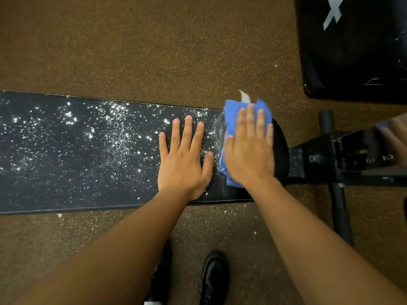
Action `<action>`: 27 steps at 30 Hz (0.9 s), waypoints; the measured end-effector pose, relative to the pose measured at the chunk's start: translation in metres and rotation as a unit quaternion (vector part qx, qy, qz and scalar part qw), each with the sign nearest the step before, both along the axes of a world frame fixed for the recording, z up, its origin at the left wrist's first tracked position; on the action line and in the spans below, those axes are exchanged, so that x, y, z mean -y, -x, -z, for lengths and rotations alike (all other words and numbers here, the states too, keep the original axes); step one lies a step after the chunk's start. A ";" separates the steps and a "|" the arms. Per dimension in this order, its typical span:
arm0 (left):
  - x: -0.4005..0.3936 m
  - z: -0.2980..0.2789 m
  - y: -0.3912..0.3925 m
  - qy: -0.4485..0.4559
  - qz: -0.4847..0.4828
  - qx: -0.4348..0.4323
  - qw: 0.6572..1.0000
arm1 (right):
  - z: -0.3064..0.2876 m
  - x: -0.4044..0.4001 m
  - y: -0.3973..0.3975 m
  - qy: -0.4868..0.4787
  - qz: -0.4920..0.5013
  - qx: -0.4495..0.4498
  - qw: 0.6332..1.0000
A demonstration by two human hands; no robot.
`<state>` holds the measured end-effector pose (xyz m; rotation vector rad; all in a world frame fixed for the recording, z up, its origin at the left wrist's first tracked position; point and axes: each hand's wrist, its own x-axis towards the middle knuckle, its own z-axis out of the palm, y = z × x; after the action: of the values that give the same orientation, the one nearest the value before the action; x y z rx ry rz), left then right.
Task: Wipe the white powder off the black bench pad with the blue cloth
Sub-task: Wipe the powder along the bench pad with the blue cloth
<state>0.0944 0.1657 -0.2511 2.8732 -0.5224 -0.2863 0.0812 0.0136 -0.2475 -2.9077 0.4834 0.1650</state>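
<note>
- White powder point(72, 133) is scattered over the black bench pad point(44, 183), thickest toward the pad's left and middle, thinning toward its right end; a few specks lie on the brown floor point(132, 51) along the pad's near edge.
- The pad's long axis runs left to right across the view, so the uncleaned stretch lies entirely to the left of both hands.
- The left hand point(185, 159) lies flat on the surface, fingers straight and spread, holding nothing, just left of the cloth and seemingly bracing.
- The blue cloth point(231, 115) sits at the pad's right end, bunched, with a small white tag sticking out at its far edge.
- The right hand point(248, 148) presses flat on top of the cloth, fingers straight and together, pinning rather than gripping it.
- Judgement: the right hand is the working one, and its next stroke has to sweep leftward along the pad; the left hand sits directly in that path and would need to lift or shift.
- Right of the pad, the black metal frame point(330, 155) continues; a black padded block point(352, 51) beyond it carries a partial grey mark, not readable as a word.
</note>
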 end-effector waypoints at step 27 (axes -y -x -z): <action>0.000 -0.002 0.000 0.012 -0.002 -0.002 1.000 | -0.001 0.024 0.016 0.014 0.017 -0.003 1.000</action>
<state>0.0941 0.1661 -0.2495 2.8486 -0.5158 -0.2842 0.0648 -0.0103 -0.2461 -2.9242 0.5404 0.1648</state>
